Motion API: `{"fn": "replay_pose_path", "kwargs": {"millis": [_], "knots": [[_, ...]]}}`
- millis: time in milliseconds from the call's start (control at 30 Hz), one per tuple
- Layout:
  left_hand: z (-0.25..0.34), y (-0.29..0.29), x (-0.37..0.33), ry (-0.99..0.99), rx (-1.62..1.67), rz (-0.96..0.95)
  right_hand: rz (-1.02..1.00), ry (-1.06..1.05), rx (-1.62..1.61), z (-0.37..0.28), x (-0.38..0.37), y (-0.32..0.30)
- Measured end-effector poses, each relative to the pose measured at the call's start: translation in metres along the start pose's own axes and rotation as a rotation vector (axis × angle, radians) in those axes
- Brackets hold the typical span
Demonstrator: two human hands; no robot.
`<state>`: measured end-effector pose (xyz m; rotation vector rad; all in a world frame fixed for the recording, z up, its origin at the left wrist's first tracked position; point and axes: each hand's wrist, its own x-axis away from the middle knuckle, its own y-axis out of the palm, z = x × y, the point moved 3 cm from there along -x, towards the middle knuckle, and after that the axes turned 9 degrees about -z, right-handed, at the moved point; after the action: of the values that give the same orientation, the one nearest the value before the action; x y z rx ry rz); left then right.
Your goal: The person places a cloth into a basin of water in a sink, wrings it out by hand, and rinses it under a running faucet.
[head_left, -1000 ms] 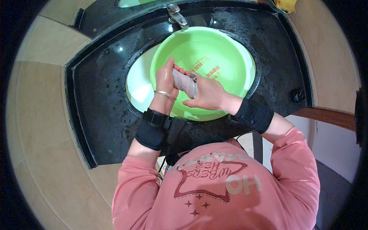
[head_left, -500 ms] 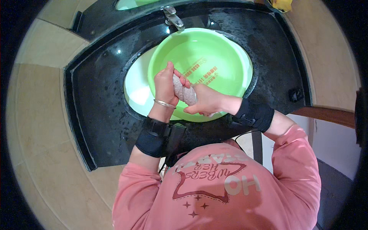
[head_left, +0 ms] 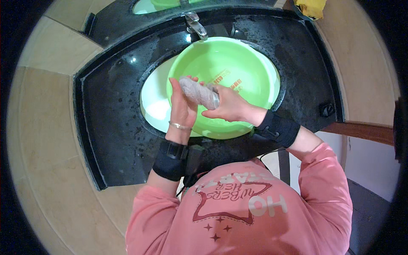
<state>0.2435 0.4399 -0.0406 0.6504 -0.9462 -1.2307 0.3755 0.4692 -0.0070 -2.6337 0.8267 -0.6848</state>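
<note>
A rolled, twisted pale grey-pink towel (head_left: 199, 93) slants over a green plastic basin (head_left: 263, 72). My right hand (head_left: 229, 104) is closed around its lower right end. At the upper left end, my left hand (head_left: 182, 106) has loosened: the thumb stands straight up and apart, and the towel lies against the palm and fingers. Fingertips show just past the towel's far side; the rest of the left fingers are behind it. The basin sits in a white oval sink (head_left: 155, 100) and has red print on its bottom.
A metal faucet (head_left: 196, 26) reaches over the basin's far rim. Wet black countertop (head_left: 110, 110) surrounds the sink. A small black object (head_left: 327, 109) lies at the right, and something yellow (head_left: 310, 7) is at the far right corner. Tiled wall (head_left: 46, 127) borders the left.
My left hand has gone from gripping the towel to a loosened pose with the thumb lifted away. The towel's upper end has shifted left and shows more. The right hand keeps its grip.
</note>
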Motion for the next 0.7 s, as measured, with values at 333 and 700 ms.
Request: {"fn": "replay_pose_path", "kwargs": {"millis": [333,700], "knots": [[0.035,-0.020,0.046,0.026,-0.174,0.048,0.145,0.031,0.303,0.017,0.017,-0.062],[0.054,-0.091,0.095,-0.134,-0.423,0.183,0.235,0.591,0.519,0.107,0.005,-0.108]]}}
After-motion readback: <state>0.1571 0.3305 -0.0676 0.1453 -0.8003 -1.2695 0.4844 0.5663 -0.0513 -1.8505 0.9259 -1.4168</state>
